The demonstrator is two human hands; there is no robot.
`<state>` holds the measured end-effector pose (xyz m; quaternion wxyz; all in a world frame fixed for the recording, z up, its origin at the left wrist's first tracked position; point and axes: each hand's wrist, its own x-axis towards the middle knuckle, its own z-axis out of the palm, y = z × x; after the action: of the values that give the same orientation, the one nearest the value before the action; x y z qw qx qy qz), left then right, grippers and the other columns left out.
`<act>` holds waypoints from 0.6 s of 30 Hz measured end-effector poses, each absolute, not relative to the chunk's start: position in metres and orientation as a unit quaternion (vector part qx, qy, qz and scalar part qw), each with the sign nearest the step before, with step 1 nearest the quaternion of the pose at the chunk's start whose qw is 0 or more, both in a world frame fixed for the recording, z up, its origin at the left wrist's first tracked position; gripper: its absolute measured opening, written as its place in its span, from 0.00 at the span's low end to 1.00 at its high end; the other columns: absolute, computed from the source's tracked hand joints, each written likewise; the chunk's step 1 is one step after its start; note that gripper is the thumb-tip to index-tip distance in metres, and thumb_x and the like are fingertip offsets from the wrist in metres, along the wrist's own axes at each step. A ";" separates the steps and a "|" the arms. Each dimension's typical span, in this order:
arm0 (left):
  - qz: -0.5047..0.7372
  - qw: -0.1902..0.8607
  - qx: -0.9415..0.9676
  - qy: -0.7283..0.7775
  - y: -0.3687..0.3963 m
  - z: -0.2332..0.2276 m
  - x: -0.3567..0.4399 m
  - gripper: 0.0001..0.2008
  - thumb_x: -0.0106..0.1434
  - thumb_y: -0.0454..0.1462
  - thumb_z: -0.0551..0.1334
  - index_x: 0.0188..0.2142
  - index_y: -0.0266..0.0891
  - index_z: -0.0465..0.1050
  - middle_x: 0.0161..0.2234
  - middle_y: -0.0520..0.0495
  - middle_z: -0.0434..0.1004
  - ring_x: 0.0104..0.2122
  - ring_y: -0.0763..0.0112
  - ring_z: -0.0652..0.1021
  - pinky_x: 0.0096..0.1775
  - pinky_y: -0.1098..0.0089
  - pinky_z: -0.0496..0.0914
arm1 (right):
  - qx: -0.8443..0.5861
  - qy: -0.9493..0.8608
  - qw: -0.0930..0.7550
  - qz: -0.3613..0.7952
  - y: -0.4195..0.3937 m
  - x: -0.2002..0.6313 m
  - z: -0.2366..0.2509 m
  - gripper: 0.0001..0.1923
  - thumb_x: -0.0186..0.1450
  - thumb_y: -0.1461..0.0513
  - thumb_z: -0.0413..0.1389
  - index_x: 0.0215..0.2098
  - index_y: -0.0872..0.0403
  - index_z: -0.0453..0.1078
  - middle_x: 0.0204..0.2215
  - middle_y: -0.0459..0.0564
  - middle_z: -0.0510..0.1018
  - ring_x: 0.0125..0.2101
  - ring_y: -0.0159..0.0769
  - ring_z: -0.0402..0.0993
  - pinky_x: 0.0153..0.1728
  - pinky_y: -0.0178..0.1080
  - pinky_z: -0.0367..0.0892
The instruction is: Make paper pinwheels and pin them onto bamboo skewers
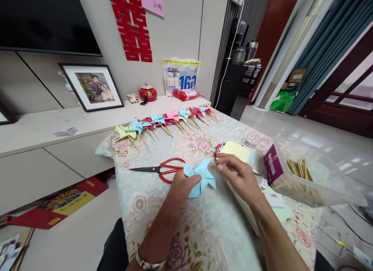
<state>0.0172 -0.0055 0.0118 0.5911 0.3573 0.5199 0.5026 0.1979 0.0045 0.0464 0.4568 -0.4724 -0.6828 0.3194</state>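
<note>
My left hand presses on a light blue folded paper pinwheel lying on the flowered tablecloth, thumb on its middle. My right hand rests just to the right of it, fingertips touching the edge of a stack of coloured paper sheets, yellow on top. Red-handled scissors lie shut just left of the left hand. A row of finished pinwheels on wooden sticks lies along the table's far edge.
A clear plastic box with several wooden sticks stands at the right, a purple carton against it. Behind the table runs a low white cabinet with a framed photo, a red jar and a wipes pack.
</note>
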 end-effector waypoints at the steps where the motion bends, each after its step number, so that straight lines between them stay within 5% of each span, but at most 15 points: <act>1: 0.505 0.592 0.349 0.522 -0.005 0.011 0.018 0.08 0.43 0.36 0.66 0.18 0.38 0.66 0.15 0.57 0.63 0.17 0.77 0.62 0.21 0.73 0.56 | -0.486 -0.663 0.479 0.308 0.003 0.206 0.050 0.08 0.64 0.57 0.59 0.39 0.51 0.76 0.49 0.54 0.78 0.50 0.44 0.73 0.52 0.46 0.65; 6: 0.525 0.617 0.317 0.493 -0.006 0.014 0.018 0.09 0.43 0.36 0.68 0.19 0.38 0.67 0.15 0.57 0.64 0.17 0.76 0.63 0.22 0.74 0.58 | -0.570 -0.636 0.478 0.205 -0.008 0.255 0.072 0.12 0.65 0.54 0.57 0.40 0.52 0.76 0.36 0.51 0.81 0.35 0.40 0.76 0.38 0.40 0.68; 11: 0.531 0.629 0.300 0.483 -0.006 0.018 0.018 0.12 0.43 0.37 0.69 0.17 0.39 0.66 0.14 0.58 0.63 0.17 0.77 0.62 0.21 0.74 0.57 | -0.619 -0.747 0.223 0.092 -0.020 0.284 0.086 0.13 0.67 0.60 0.52 0.27 0.53 0.72 0.24 0.47 0.76 0.26 0.36 0.71 0.29 0.37 0.59; 15: 0.534 0.645 0.290 0.463 -0.006 0.021 0.020 0.12 0.41 0.38 0.70 0.16 0.39 0.66 0.13 0.58 0.63 0.16 0.77 0.62 0.21 0.74 0.57 | -0.633 -0.773 0.032 0.035 -0.021 0.280 0.078 0.14 0.67 0.67 0.50 0.27 0.53 0.74 0.28 0.50 0.77 0.27 0.36 0.73 0.28 0.36 0.55; 18: 0.537 0.653 0.286 0.451 -0.008 0.022 0.021 0.11 0.42 0.38 0.69 0.16 0.38 0.67 0.14 0.56 0.65 0.17 0.76 0.64 0.22 0.74 0.58 | -0.649 -0.760 -0.027 0.022 -0.015 0.271 0.066 0.12 0.65 0.68 0.51 0.29 0.53 0.76 0.31 0.53 0.78 0.29 0.37 0.75 0.27 0.36 0.53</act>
<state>0.0213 -0.0081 0.0219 0.6534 0.2864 0.4508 0.5366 0.2713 -0.0155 0.0665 -0.0271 -0.6486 -0.7603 0.0218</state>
